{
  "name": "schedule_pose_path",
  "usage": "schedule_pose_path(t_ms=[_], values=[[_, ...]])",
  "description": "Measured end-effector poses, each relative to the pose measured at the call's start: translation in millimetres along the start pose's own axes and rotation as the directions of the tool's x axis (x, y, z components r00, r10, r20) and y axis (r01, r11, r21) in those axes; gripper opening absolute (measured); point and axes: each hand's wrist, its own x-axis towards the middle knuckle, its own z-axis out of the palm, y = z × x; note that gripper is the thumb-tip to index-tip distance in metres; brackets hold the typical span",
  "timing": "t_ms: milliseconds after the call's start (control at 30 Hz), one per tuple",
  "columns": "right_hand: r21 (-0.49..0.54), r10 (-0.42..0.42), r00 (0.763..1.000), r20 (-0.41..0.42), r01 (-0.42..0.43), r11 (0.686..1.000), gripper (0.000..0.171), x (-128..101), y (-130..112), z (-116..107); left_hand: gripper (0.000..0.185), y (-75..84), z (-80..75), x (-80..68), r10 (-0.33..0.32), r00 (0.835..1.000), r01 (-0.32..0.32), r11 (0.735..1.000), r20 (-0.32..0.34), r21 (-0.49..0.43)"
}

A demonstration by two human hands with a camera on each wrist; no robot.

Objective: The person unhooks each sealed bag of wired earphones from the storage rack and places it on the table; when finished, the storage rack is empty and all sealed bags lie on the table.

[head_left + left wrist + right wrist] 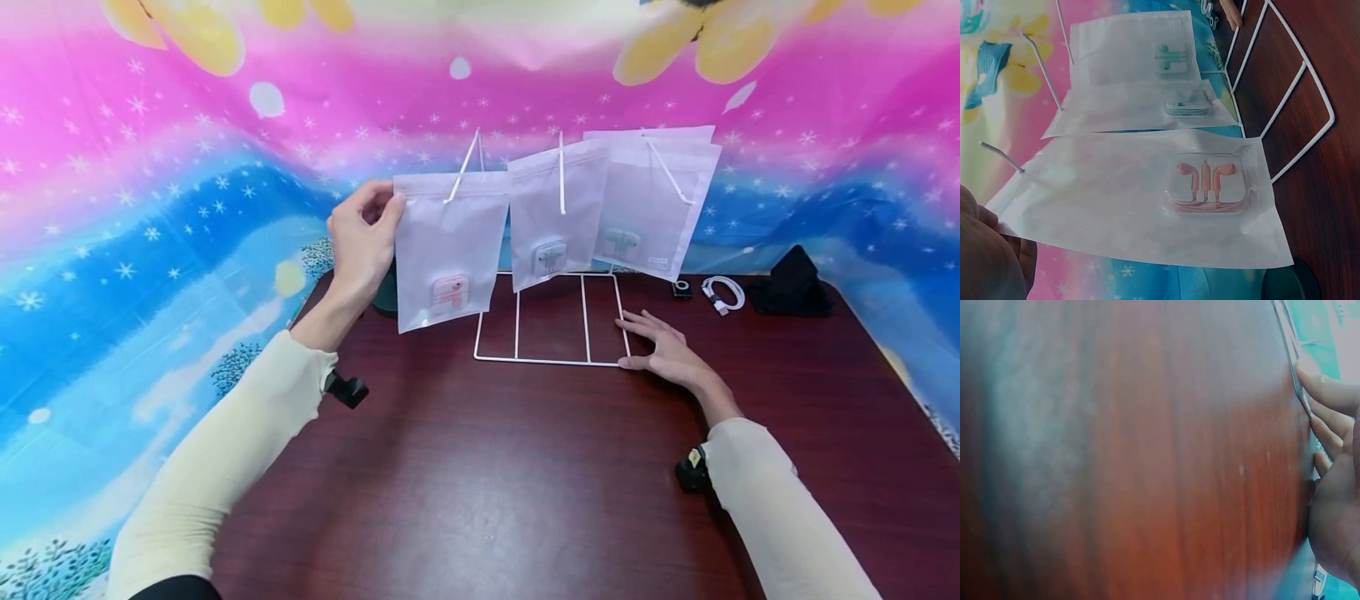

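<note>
A white wire rack stands on the dark red table, with three frosted bags hanging from its prongs. My left hand pinches the top left corner of the nearest bag, which holds pink earphones in a clear case. The middle bag and the far bag hold greenish earphones. My right hand lies flat on the table with straight fingers against the rack's front right corner.
A coiled white cable, a small black item and a black cloth bundle lie at the back right. A dark round object stands behind the left bag. A bright patterned cloth hangs all around.
</note>
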Motion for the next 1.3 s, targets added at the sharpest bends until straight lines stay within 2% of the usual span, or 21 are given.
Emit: schedule_pose_path(t_ms=[233,400,667,833,967,1133,1300], values=[[-0.001,0.002,1.0,-0.001,-0.002,1.0,0.079,-1,-1,1,0.022,6.9,-12.2,-10.9,0.023,1.0,-0.023,1.0,-0.011,0.009],[-0.007,0.0,1.0,-0.008,0.0,1.0,0.079,0,-1,1,0.021,13.0,-19.5,-18.5,0.047,0.999,-0.048,0.998,-0.008,-0.028],[-0.006,-0.001,1.0,-0.012,0.001,1.0,0.079,1,-1,3,0.021,27.3,-32.2,-32.5,0.002,1.0,-0.002,0.997,0.002,-0.082],[0.001,-0.003,1.0,-0.013,0.003,1.0,0.079,-1,-1,2,0.021,36.1,-38.1,-38.6,0.015,1.0,-0.014,0.994,0.006,-0.106],[-0.004,-0.008,1.0,-0.02,0.008,1.0,0.079,0,1,3,0.021,36.7,-44.6,-42.3,0.003,1.0,-0.002,0.994,0.013,-0.107],[-0.004,-0.008,1.0,-0.019,0.008,1.0,0.079,1,2,5,0.024,26.2,-56.7,-48.2,-0.082,0.996,0.084,0.989,0.025,-0.124],[0.002,-0.004,1.0,-0.021,0.004,1.0,0.079,0,0,3,0.035,3.7,-66.1,-53.4,-0.22,0.972,0.223,0.974,0.085,-0.037]])
